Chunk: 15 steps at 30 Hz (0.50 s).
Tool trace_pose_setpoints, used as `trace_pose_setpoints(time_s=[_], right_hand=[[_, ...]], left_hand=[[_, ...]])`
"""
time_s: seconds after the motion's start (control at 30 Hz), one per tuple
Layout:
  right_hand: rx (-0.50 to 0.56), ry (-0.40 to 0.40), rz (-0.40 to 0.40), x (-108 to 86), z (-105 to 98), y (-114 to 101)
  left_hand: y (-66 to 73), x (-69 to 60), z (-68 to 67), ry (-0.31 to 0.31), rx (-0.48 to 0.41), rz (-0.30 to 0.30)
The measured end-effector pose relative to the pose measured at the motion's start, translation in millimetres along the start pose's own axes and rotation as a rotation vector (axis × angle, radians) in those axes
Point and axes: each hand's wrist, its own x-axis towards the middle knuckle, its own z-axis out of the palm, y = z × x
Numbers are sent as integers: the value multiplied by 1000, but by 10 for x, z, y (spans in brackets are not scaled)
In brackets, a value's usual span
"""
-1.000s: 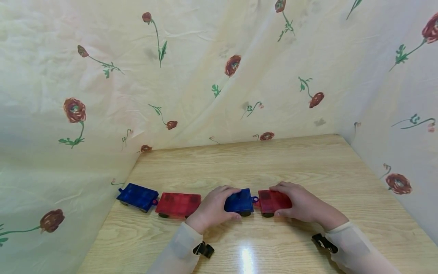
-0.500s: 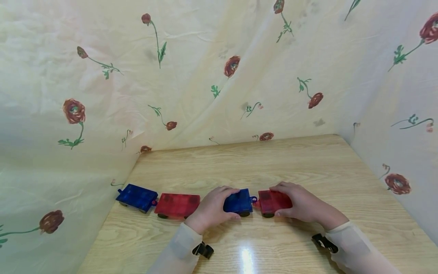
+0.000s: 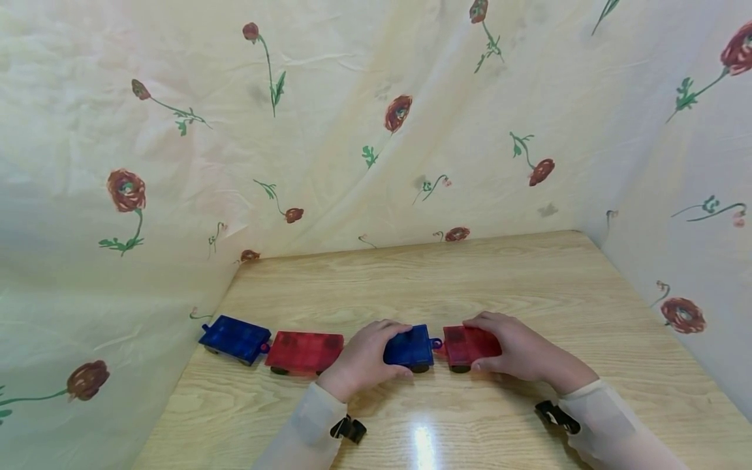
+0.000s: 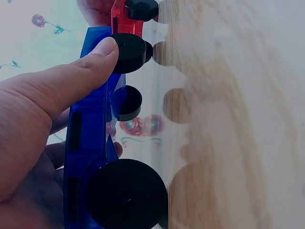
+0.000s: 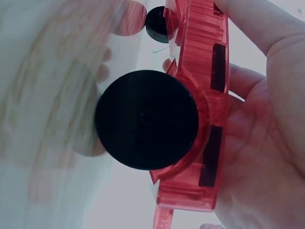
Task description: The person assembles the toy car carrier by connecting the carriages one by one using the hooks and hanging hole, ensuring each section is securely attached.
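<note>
My left hand (image 3: 369, 358) grips a translucent blue toy train car (image 3: 409, 346) from above, its thumb along the near side by a black wheel (image 4: 127, 52). To the right, my right hand (image 3: 517, 346) holds a translucent red toy car (image 3: 470, 346) between thumb and fingers. A blue ring coupling (image 3: 437, 343) lies between these two cars and meets the red car's hitch. Both cars stand on the table. In the right wrist view the held red car (image 5: 200, 95) shows a large black wheel (image 5: 147, 119). The left hand hides the rear of its blue car.
Left of my left hand stand another red car (image 3: 304, 351) and, hitched to it, another blue car (image 3: 236, 338). The pale wood table (image 3: 376, 281) runs back to a flowered cloth (image 3: 329, 130), which also hangs at both sides. Each wrist has a black strap (image 3: 349, 429).
Both hands keep their holds on the cars. Only a very slight leftward shift of the cars on the left and the left hand shows, along with a small shift of the whole view.
</note>
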Motion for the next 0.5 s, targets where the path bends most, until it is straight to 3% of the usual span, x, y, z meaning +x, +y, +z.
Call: trace_pose_setpoints(time_s=[0.2,0.5], right_hand=[[5,-10,9,8,-8,0],[-1,-27,45,7,-39,-19]], left_hand=[[-12,2,23,-5,53,10],[2,2,13,-8,64,29]])
